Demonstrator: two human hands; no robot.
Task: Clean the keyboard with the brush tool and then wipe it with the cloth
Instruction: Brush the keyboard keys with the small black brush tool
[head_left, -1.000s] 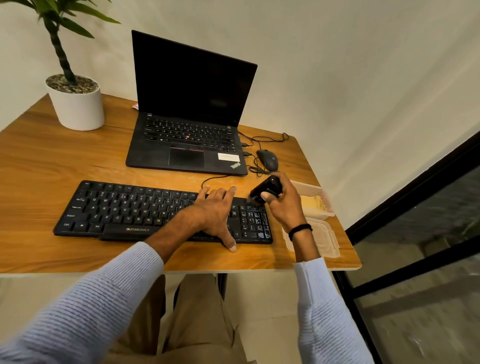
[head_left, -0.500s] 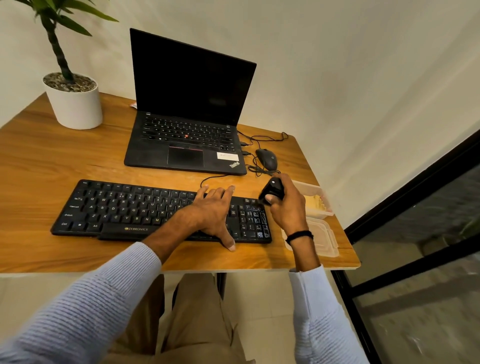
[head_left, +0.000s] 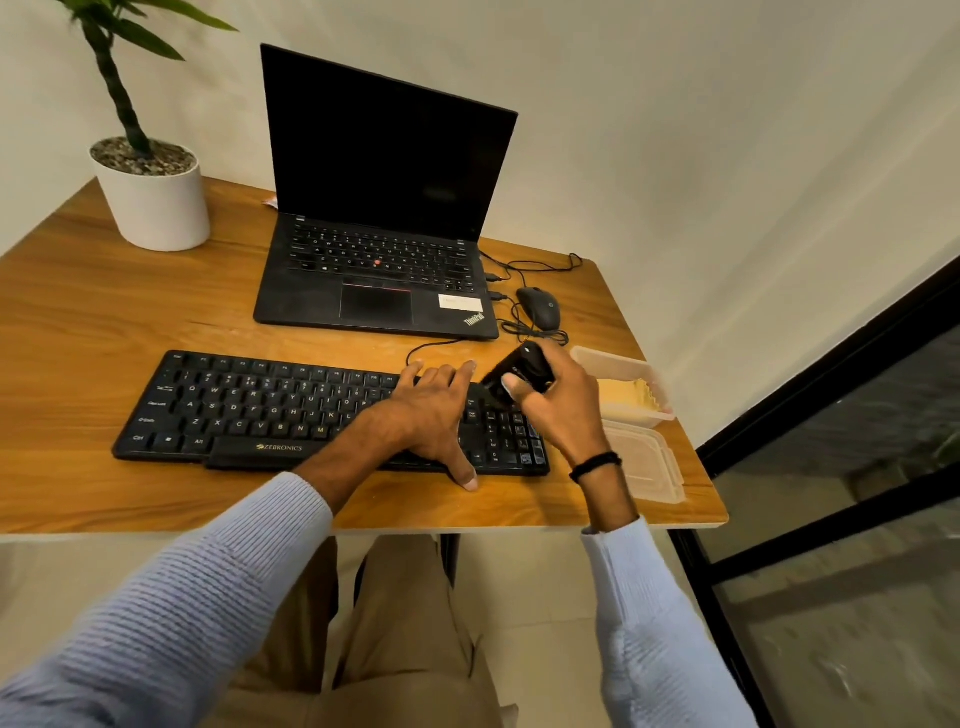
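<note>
Where the brush tool (head_left: 519, 375) sits: gripped in the right hand (head_left: 566, 415), slanting down-left toward the right end of the keyboard (head_left: 260, 410).
Left hand (head_left: 431, 415): flat, fingers straight, pressing keys just beside it.
Keyboard axis: runs leftward from the brush tool.

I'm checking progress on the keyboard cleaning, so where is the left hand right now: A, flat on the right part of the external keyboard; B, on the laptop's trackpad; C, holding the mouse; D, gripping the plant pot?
A: the left hand lies flat, fingers straight, on the black keyboard, while the right hand grips the brush tool near its right end.
</note>
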